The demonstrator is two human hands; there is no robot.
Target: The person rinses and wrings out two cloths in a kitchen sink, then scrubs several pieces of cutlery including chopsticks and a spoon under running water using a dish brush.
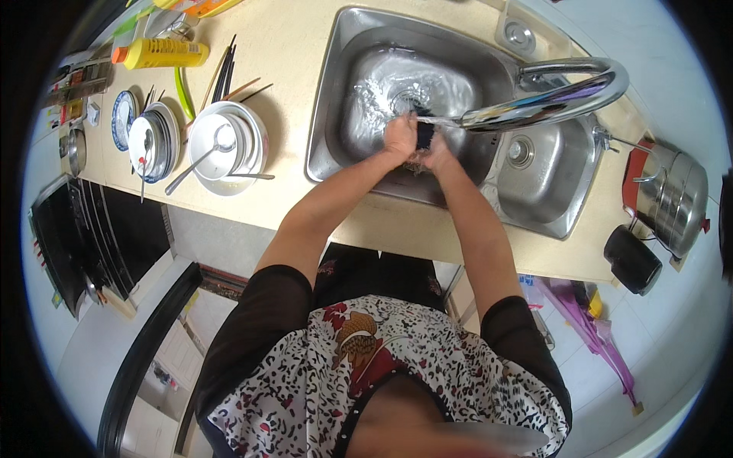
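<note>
Both my hands are inside the larger basin of the steel double sink (320, 143), under water running from the chrome faucet (544, 109). A dark, wet item (425, 135), perhaps a cloth, lies between them. My left hand (400, 136) is closed on its left side. On the item's right side is my right hand (437, 150), blurred by the splashing water, so its finger pose is hard to tell. Water swirls around the drain just beyond my hands.
Left of the sink stand stacked white bowls (213, 150) with spoons and chopsticks, and stacked plates (150, 146). A yellow bottle (166, 54) lies behind them. The smaller basin (535, 177) is on the right, near a steel pot (676, 197) and a black container (633, 259).
</note>
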